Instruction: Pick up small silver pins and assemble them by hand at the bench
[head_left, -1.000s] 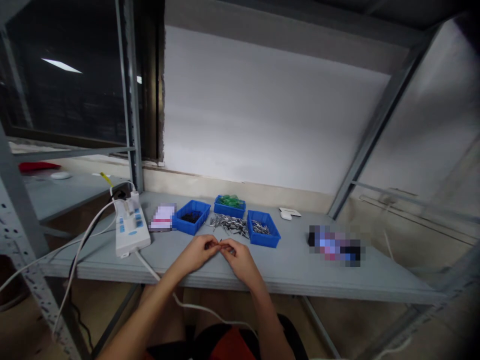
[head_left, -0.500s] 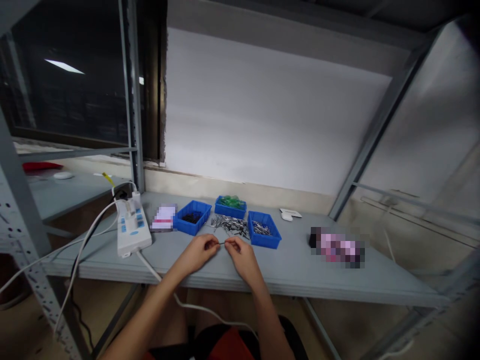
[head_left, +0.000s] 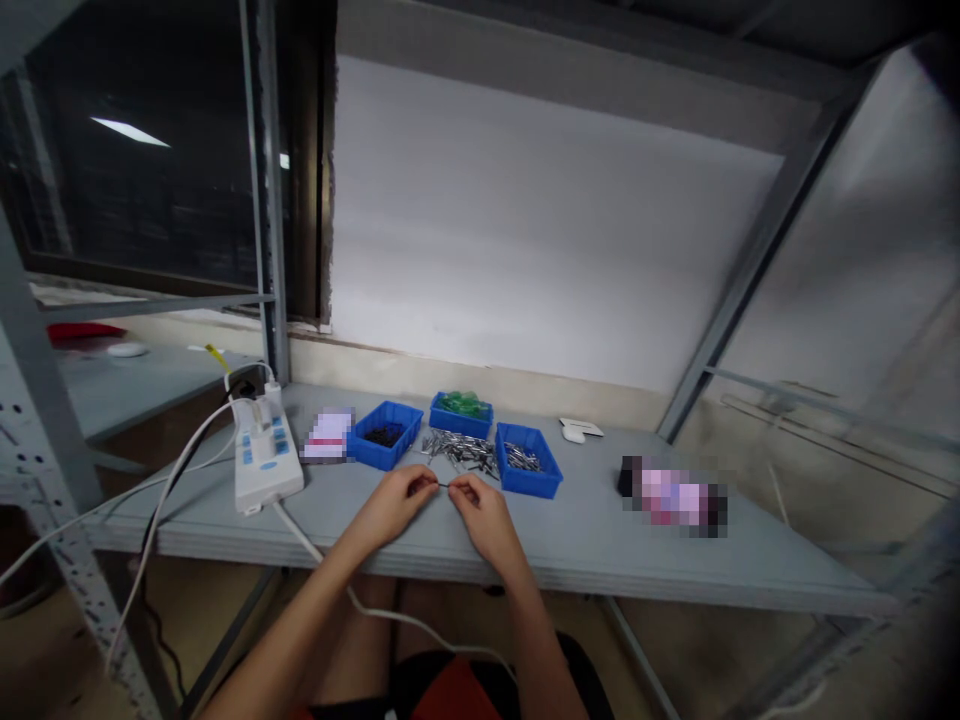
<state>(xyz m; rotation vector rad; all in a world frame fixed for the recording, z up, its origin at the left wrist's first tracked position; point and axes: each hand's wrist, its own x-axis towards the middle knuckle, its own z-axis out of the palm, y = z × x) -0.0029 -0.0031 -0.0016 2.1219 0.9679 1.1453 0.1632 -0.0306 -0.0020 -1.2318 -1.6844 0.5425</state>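
Observation:
My left hand (head_left: 401,498) and my right hand (head_left: 480,505) meet over the front of the grey shelf (head_left: 600,545). Both pinch the ends of a thin dark pin-like part (head_left: 444,486) stretched between the fingertips. Just behind them lies a loose pile of small metal parts (head_left: 457,448). Three blue bins stand around the pile: one with dark pieces (head_left: 385,434), one with green pieces (head_left: 460,412), one with metal pieces (head_left: 526,459).
A white power strip (head_left: 264,458) with plugs and white cables lies at the left. A small white case (head_left: 576,430) sits behind the bins. Blurred patches cover a thing beside the left bin and another on the right. Metal rack posts flank the shelf.
My hands have drawn slightly apart, so the thin part now shows between the fingertips. The view has shifted a little; nothing else has moved.

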